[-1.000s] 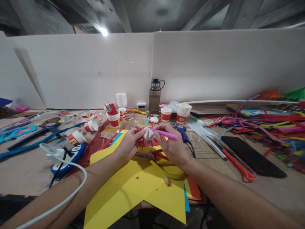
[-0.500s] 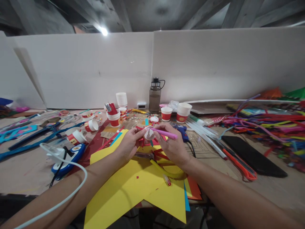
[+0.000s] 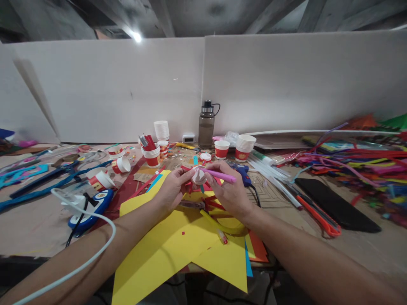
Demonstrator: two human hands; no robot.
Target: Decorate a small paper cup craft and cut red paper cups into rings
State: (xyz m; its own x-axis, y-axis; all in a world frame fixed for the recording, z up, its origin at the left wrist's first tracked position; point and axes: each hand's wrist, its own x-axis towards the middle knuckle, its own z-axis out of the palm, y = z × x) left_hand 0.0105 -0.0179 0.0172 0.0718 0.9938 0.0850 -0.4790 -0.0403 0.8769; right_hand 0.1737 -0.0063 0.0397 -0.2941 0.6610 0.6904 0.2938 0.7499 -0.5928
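Observation:
Near the middle of the view, my left hand (image 3: 173,185) grips a small white round piece (image 3: 199,175) by its left side, with red and teal strips sticking out around it. My right hand (image 3: 229,186) is closed on a pink pen (image 3: 222,176), whose near end meets the right side of the round piece. The pen's tip is too small to make out. Below both hands lie yellow paper sheets (image 3: 159,250), with a pair of scissors (image 3: 192,204), a curved yellow strip (image 3: 219,224) and a small red-ended pen cap on top.
Paper cups (image 3: 150,156) and a bottle (image 3: 206,129) stand at the back. On the left are a blue-and-white power strip (image 3: 101,207) and tipped cups. A blue glue gun (image 3: 244,175), an orange cutter (image 3: 321,218), a black phone (image 3: 337,203) and colourful strips (image 3: 365,169) lie right.
The whole view has shifted slightly upward in the picture. Both hands keep their grips, and the round piece and pen are nearly where they were.

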